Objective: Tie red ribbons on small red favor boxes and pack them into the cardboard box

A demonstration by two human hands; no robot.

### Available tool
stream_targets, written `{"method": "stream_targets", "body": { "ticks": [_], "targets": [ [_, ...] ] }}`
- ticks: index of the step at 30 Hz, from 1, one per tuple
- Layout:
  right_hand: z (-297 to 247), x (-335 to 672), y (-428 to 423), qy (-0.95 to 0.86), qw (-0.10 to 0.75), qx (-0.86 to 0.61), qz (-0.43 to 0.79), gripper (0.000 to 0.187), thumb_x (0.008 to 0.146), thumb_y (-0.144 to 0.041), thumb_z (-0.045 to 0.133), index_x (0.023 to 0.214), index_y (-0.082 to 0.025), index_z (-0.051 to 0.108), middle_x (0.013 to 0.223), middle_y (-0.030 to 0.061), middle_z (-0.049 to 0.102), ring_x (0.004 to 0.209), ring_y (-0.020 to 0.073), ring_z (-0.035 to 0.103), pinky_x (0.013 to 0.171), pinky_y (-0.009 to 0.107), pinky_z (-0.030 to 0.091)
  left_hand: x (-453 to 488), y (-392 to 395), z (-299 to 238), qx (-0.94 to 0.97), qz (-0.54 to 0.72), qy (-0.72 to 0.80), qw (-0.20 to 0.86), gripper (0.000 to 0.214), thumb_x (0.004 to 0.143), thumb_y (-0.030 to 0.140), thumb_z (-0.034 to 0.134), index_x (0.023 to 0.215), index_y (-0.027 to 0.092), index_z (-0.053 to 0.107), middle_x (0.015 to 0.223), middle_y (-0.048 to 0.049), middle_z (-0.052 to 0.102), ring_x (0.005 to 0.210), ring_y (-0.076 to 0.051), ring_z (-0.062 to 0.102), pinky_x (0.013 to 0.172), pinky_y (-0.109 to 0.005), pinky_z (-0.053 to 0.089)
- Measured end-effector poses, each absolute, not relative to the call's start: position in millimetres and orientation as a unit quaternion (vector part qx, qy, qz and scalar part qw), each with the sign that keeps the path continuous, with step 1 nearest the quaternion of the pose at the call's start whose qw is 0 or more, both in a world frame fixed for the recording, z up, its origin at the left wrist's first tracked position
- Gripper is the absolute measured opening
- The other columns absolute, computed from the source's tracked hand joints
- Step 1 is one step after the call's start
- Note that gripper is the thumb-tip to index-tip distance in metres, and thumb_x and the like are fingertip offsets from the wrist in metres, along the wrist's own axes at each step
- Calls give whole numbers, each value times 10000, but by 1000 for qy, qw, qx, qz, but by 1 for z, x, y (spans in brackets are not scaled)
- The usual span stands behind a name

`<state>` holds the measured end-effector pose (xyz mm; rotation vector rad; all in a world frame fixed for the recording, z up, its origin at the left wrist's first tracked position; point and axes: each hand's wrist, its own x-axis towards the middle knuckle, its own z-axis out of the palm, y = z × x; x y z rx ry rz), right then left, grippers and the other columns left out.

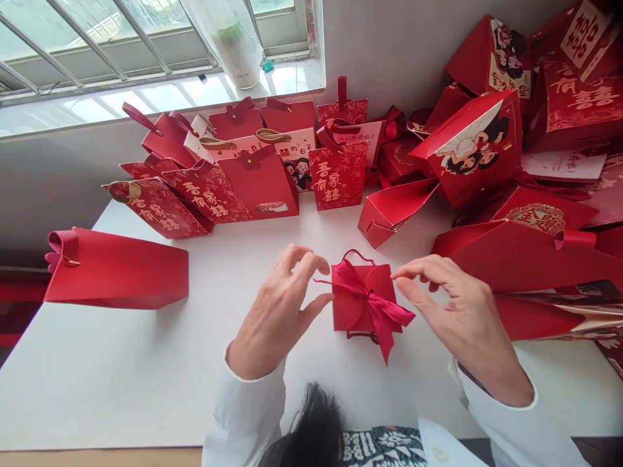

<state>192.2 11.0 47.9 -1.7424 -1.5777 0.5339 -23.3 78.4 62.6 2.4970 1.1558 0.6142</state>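
Note:
A small red gift box stands on the white table in front of me. A crimson ribbon is tied in a bow over its top flaps, and dark red cord handles show at its far and near sides. My left hand hovers by the box's left edge, thumb and forefinger apart with nothing between them. By the opposite edge, my right hand has its thumb and forefinger curved close together near the corner; I see nothing held in them. Whether either hand touches the box is hard to tell.
Several red and pink gift bags stand in rows along the wall below the barred window. One red bag is off to the left. More red boxes and bags pile up at the right. A clear plastic-wrapped cup sits on the sill.

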Motion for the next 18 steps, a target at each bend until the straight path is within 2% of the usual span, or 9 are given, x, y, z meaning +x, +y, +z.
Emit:
{"method": "stream_targets", "body": {
  "ticks": [3,5,9,13,18],
  "targets": [
    [49,184,18,-657,276,-651,262,41,862,-301,618,831,-287,641,869,-35,630,822,181,515,643,276,403,-23,76,44,875,224,390,178,177,834,120,597,988,187,544,1014,-53,549,910,-167,568,741,-278,491],
    [48,177,19,-661,252,-654,269,6,848,-280,644,847,-285,640,885,-36,628,843,191,510,691,298,412,-18,76,31,870,259,374,190,86,862,132,566,932,181,570,934,-38,582,861,-150,573,733,-266,486],
    [42,169,16,-652,257,-669,247,57,842,-209,649,837,-255,617,892,-31,619,850,193,497,716,310,410,-13,72,17,853,356,351,150,116,858,83,557,785,172,574,758,-7,595,711,-122,535,655,-249,454],
    [39,166,15,-655,260,-675,219,104,847,-161,627,782,-226,577,858,-31,602,821,184,477,718,310,397,-16,63,14,848,421,314,72,180,806,-3,579,815,176,602,739,-22,611,726,-143,536,659,-287,441],
    [37,162,15,-653,268,-676,213,119,852,-148,599,773,-213,539,838,-18,579,819,191,470,732,327,383,-24,45,1,860,430,276,-1,138,817,23,580,860,145,627,781,-62,660,772,-180,568,663,-323,412]
  ]
}}
